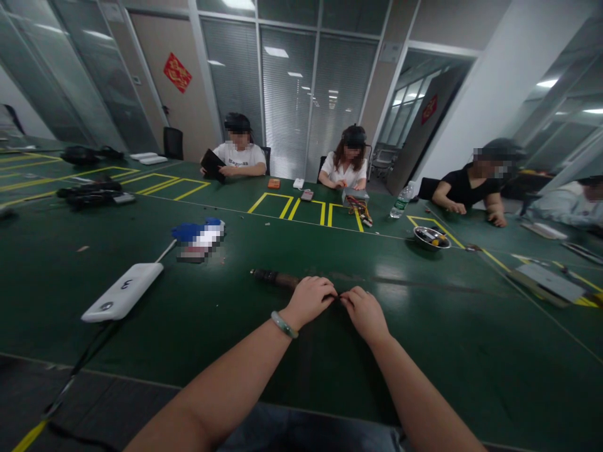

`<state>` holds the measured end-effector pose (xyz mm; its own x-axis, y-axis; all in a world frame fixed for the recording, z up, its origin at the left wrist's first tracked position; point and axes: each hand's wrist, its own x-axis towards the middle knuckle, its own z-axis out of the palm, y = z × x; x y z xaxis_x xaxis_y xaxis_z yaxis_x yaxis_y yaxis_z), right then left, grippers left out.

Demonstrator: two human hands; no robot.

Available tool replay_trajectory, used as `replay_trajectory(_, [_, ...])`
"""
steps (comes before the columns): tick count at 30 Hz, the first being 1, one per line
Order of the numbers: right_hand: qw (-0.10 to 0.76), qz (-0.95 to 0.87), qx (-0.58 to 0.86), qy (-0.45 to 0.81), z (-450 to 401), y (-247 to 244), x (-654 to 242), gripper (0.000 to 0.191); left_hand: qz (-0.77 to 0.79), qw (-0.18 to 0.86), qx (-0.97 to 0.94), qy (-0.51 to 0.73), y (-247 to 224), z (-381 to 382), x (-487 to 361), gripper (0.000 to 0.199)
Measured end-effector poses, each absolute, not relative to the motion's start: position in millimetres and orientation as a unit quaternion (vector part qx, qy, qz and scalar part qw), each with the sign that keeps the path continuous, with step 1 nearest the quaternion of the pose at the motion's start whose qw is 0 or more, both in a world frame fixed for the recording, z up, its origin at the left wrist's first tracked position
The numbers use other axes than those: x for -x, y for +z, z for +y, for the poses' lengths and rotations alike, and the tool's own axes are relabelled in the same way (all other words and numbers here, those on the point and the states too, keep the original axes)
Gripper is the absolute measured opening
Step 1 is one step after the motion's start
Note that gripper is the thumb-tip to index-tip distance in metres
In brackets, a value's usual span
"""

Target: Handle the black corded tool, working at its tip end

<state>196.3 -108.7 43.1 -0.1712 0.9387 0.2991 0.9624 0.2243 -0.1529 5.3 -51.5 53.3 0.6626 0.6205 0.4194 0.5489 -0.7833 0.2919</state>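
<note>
- Jade-green bangle point(284, 324) is circling the left wrist, while the left hand point(308, 301) is curling downward, its fingertips point(334, 293) pressing in toward the right hand point(365, 316).
- Right hand is arching the same way, nearly touching the left at the fingertips; whether the hands are pinching anything small between them is too hard to tell.
- Dark brown rod-shaped object point(276, 279) is lying on the surface, its near end running in behind the left hand's knuckles and its far end pointing away to the left; no clear grip on it is showing.
- Dark green surface point(339, 383) is stretching out beneath both forearms, with yellow tape outlines point(306, 210) marking its far part.
- White power bank point(122, 292) is sitting well left of the hands, and a blurred blue-and-white item point(200, 238) is lying beyond it.
- Metal bowl point(432, 238) holding small objects is resting to the far right, near a plastic water bottle point(402, 199).
- Four co-workers point(348, 166) are sitting along the far and right sides of the surface, one holding a dark flat object point(211, 164).
</note>
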Motion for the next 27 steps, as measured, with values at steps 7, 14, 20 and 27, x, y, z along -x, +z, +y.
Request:
replay_trajectory(7, [0.187, -0.760, 0.621, -0.046, -110.5, 42.4, -196.3, 0.024, 0.322, 0.069, -0.908, 0.260, 50.6, -51.5, -4.0, 0.011])
replay_trajectory(14, [0.166, -0.782, 0.598, -0.062, -109.1, 34.8, -195.8, 0.025, 0.321, 0.060, -0.912, 0.247, 49.4, -51.0, -1.3, 0.012])
replay_trajectory(20, [0.176, -0.789, 0.585, -0.065, -105.4, 29.0, -199.1, 0.029, 0.324, 0.058, -0.914, 0.237, 48.8, -49.6, 0.8, 0.012])
replay_trajectory(27, [0.179, -0.792, 0.581, -0.061, -103.3, 27.3, -195.4, 0.028, 0.327, 0.056, -0.913, 0.236, 47.8, -50.0, 0.1, 0.012])
